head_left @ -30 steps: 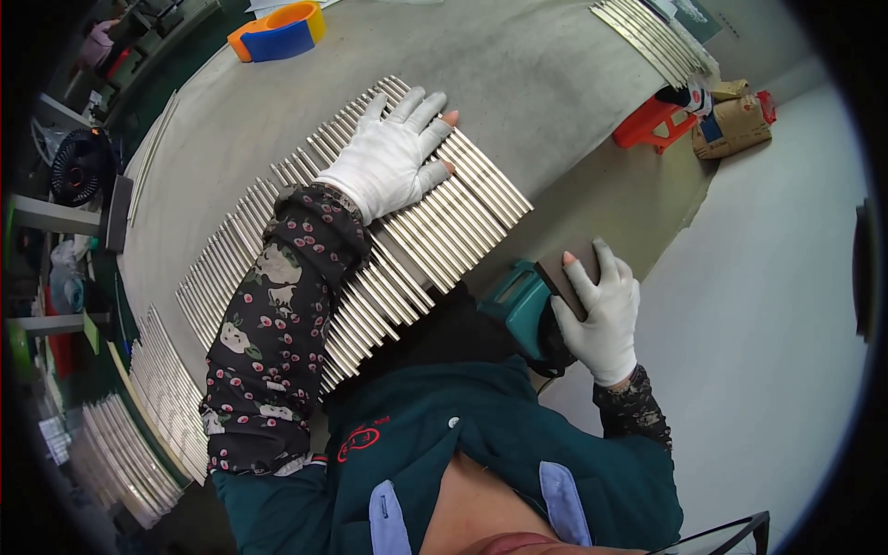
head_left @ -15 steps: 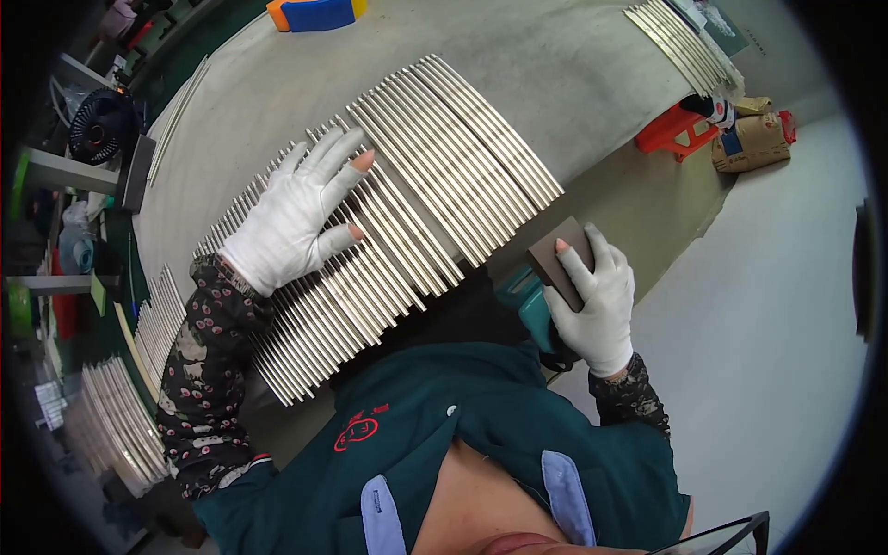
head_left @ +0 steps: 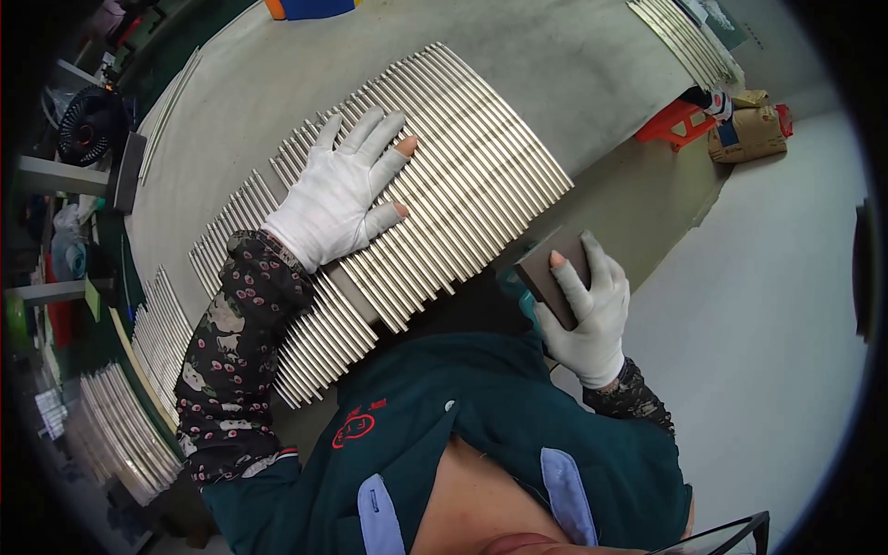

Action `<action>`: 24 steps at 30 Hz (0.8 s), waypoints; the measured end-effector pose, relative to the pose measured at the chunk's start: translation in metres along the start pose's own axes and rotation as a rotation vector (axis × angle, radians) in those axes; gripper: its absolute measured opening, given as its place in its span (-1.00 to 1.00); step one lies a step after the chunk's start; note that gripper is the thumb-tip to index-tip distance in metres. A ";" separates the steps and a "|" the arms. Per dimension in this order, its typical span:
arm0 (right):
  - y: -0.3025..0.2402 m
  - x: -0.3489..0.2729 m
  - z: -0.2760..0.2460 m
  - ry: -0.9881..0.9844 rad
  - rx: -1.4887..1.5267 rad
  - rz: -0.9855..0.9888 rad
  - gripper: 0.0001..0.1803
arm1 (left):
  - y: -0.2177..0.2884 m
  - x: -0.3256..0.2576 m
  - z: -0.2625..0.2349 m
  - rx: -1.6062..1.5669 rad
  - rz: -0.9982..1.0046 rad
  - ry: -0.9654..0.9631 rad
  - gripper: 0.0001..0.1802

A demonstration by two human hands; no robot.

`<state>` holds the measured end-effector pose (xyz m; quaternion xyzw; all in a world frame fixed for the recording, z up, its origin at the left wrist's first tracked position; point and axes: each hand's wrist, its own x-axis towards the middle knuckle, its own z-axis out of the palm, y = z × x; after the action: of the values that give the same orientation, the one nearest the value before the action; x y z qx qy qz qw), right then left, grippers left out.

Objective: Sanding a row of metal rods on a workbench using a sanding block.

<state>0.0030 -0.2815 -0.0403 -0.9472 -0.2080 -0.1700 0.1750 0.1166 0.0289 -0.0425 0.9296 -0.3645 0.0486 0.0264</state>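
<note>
The desk (head_left: 277, 74) was grey and wide, curving with the lens, its far end cut off at the top edge. Across it lay a long row of thin metal rods (head_left: 481, 157), side by side and touching, running from upper right down to lower left; the lower end was partly hidden under the person's patterned sleeve (head_left: 231, 370) and teal jacket (head_left: 481, 444). More rod bundles (head_left: 120, 435) sat at lower left, blurred by the rim, and another batch (head_left: 684, 37) at upper right was cut off. The left hand (head_left: 342, 199), in a white glove with worn-through fingertips, lay flat and spread on the rods, fingers apart, gripping nothing. The right hand (head_left: 587, 310), also gloved, was off the desk edge near the chest, clamped on a dark grey block (head_left: 555, 273), thumb on top; the block's lower part was hidden by the fingers. A fan (head_left: 88, 125) at far left was hard to make out. A red stool (head_left: 671, 125) and brown sack (head_left: 749, 134) stood on the floor (head_left: 768, 305), small.
</note>
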 end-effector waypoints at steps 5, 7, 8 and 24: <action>-0.020 0.001 0.007 -0.054 0.036 -0.010 -0.28 | 0.003 0.001 -0.003 0.002 -0.009 0.035 -0.23; -0.022 0.008 0.012 -0.031 0.028 -0.018 -0.27 | 0.004 0.001 -0.005 0.000 -0.011 0.036 -0.23; -0.021 0.009 0.013 -0.028 0.027 -0.019 -0.27 | 0.004 0.001 -0.005 -0.002 -0.017 0.032 -0.22; 0.018 0.021 -0.006 0.115 0.119 -0.062 -0.11 | 0.012 0.010 -0.014 -0.079 -0.027 -0.093 -0.24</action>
<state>0.0279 -0.2921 -0.0313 -0.9169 -0.2365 -0.2168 0.2372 0.1149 0.0143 -0.0272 0.9339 -0.3543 -0.0093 0.0467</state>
